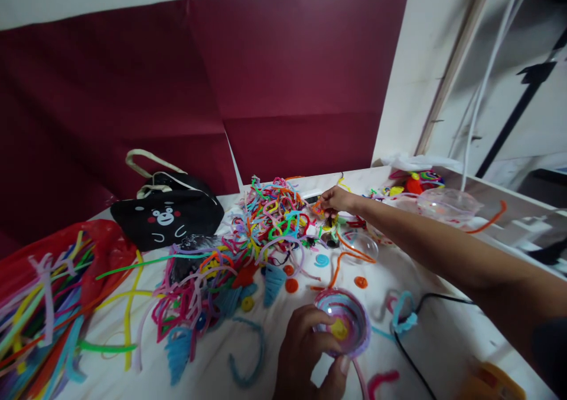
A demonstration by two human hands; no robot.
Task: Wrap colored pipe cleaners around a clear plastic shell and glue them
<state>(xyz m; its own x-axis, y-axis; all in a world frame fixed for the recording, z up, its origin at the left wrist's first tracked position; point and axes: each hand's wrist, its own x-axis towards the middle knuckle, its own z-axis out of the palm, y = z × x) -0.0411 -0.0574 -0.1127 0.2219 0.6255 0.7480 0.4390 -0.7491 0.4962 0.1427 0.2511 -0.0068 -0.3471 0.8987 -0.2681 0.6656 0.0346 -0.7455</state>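
Observation:
My left hand (310, 350) grips a round clear plastic dome (343, 323) by its near side, thumb and fingers curled on it. Purple, blue and pink pipe cleaner coils ring the dome, and a yellow piece shows in its middle. At the back, my right hand (337, 201) reaches to the edge of a big tangle of coloured pipe cleaners (277, 211). Its fingers are bent together beside some orange pipe cleaner; what they hold, if anything, is too small to tell. A bent orange pipe cleaner (339, 264) lies between my hands, near another clear dome (364, 246).
A black bag (166, 217) stands at the back left. Loose pipe cleaners (44, 311) spill from a red bag (108, 249). Blue cone shapes (178, 353) and orange discs (291, 285) lie on the white table. A black cable (410, 355) and a blurred yellow object (491, 382) are at right.

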